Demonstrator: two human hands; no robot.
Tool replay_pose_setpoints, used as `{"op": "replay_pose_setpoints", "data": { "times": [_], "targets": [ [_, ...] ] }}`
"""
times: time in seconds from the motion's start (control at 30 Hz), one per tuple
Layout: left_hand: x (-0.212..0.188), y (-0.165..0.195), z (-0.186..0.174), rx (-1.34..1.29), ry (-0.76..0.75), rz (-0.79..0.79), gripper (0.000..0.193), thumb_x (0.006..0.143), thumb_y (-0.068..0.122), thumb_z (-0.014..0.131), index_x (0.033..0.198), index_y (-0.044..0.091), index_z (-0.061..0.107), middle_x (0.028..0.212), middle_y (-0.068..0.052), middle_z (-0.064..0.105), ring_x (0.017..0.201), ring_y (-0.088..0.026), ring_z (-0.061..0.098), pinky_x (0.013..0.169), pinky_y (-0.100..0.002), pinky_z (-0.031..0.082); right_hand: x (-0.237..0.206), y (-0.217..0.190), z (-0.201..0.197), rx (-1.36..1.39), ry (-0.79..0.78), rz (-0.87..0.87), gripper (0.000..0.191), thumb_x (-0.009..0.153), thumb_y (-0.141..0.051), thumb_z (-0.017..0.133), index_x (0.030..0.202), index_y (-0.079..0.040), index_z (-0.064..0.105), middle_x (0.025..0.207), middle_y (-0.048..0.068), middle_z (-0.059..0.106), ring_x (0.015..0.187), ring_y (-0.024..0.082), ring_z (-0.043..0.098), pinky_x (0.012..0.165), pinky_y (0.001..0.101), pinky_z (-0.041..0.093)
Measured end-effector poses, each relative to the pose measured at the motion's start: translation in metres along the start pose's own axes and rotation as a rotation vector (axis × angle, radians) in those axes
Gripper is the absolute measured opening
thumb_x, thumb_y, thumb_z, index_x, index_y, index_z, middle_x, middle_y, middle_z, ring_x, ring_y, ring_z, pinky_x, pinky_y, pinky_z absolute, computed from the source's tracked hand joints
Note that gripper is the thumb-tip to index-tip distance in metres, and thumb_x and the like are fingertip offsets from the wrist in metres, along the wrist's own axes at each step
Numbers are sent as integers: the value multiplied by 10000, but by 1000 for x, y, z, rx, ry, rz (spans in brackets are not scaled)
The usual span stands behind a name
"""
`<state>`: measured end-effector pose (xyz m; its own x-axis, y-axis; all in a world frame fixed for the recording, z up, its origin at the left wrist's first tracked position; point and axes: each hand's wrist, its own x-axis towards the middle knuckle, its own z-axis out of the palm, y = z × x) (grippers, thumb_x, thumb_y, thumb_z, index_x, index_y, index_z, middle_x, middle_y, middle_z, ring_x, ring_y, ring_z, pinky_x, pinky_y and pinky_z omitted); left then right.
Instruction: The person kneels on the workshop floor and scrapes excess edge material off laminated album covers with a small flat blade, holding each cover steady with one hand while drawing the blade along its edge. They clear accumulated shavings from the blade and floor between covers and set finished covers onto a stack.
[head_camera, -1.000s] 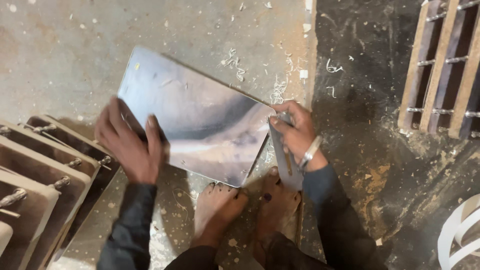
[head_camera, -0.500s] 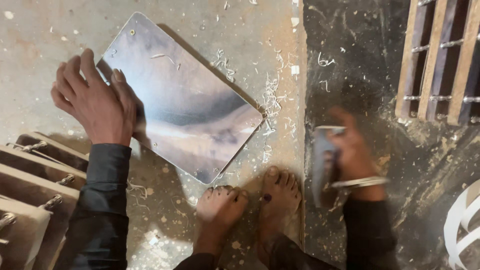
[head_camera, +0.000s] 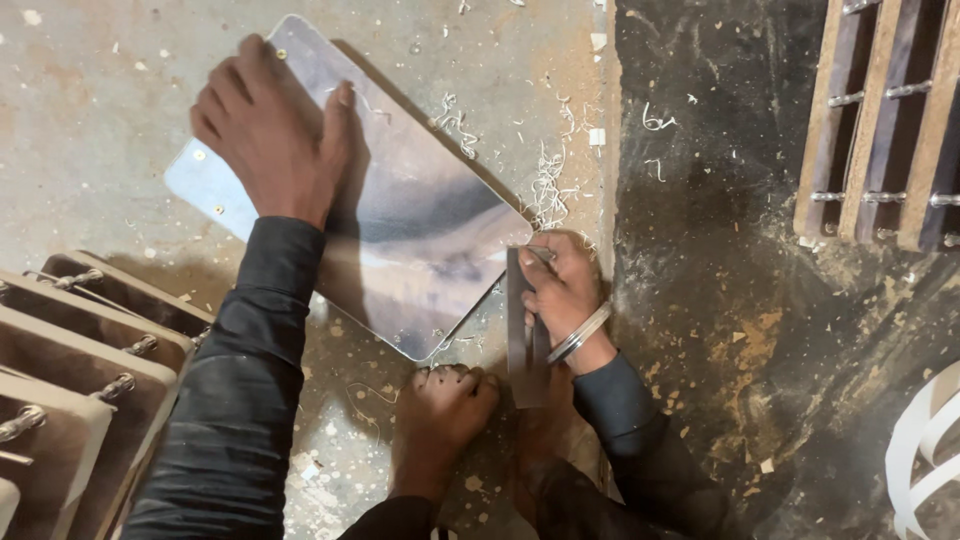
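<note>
A shiny square metal sheet (head_camera: 400, 230) lies flat on the concrete floor, turned like a diamond. My left hand (head_camera: 270, 125) presses palm-down on its upper left part, fingers spread. My right hand (head_camera: 560, 290) grips a flat grey metal scraper blade (head_camera: 525, 335) held upright against the sheet's right corner edge. A metal bangle sits on that wrist. My bare feet (head_camera: 440, 400) rest on the floor just below the sheet's lower corner.
Curled metal shavings (head_camera: 545, 175) litter the floor beside the sheet. Stacked brown panels with metal rods (head_camera: 90, 370) stand at the lower left. A wooden slatted rack (head_camera: 885, 120) lies at the upper right on dark stained floor. A white curved object (head_camera: 925, 450) shows at the lower right.
My left hand slid up from the sheet's lower left edge onto its upper part. My right hand swung out to the right with the blade, then came back against the sheet's right corner.
</note>
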<state>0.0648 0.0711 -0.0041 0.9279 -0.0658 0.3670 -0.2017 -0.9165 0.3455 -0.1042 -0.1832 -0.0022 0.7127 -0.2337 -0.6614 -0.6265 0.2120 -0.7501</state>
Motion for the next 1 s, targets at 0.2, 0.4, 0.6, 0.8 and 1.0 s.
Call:
{"op": "replay_pose_setpoints", "data": {
  "times": [0.2, 0.4, 0.6, 0.8, 1.0],
  "targets": [
    [-5, 3, 0, 38, -10, 40, 767, 1100, 596, 586, 1500, -31, 400, 1376, -206, 465, 1312, -374, 399, 1155, -557, 233, 8, 7, -1, -199, 125, -148, 144, 996, -128, 634, 1062, -56, 526, 725, 12, 535, 446, 63, 453, 331, 255, 347],
    [-5, 4, 1, 96, -23, 45, 818, 1090, 644, 558, 1489, -51, 393, 1383, -215, 448, 1312, -383, 387, 1147, -568, 227, 23, -10, -10, -408, 69, -160, 183, 940, -95, 704, 1008, -46, 541, 673, 20, 543, 412, 77, 432, 309, 270, 313],
    [-6, 3, 5, 91, -34, 23, 833, 1077, 638, 568, 1489, -62, 386, 1379, -232, 436, 1301, -402, 384, 1147, -583, 224, 63, -43, -34, -684, -246, -225, 164, 901, -117, 776, 986, -39, 661, 691, 91, 698, 477, 83, 525, 418, 275, 391],
    [-7, 3, 12, 84, -26, 14, 830, 1026, 580, 619, 1465, -83, 378, 1352, -255, 430, 1269, -422, 381, 1132, -600, 214, 85, -81, -28, -820, -584, -483, 159, 845, -124, 830, 932, -77, 706, 748, 16, 675, 658, 77, 581, 592, 239, 466],
    [-8, 6, 13, 41, -80, -37, 866, 1012, 593, 637, 1503, -76, 392, 1344, -268, 442, 1256, -442, 388, 1139, -600, 214, 97, -106, 19, -942, -540, -415, 251, 818, -178, 867, 912, -84, 654, 720, -39, 494, 658, 95, 433, 582, 290, 378]
  ]
}}
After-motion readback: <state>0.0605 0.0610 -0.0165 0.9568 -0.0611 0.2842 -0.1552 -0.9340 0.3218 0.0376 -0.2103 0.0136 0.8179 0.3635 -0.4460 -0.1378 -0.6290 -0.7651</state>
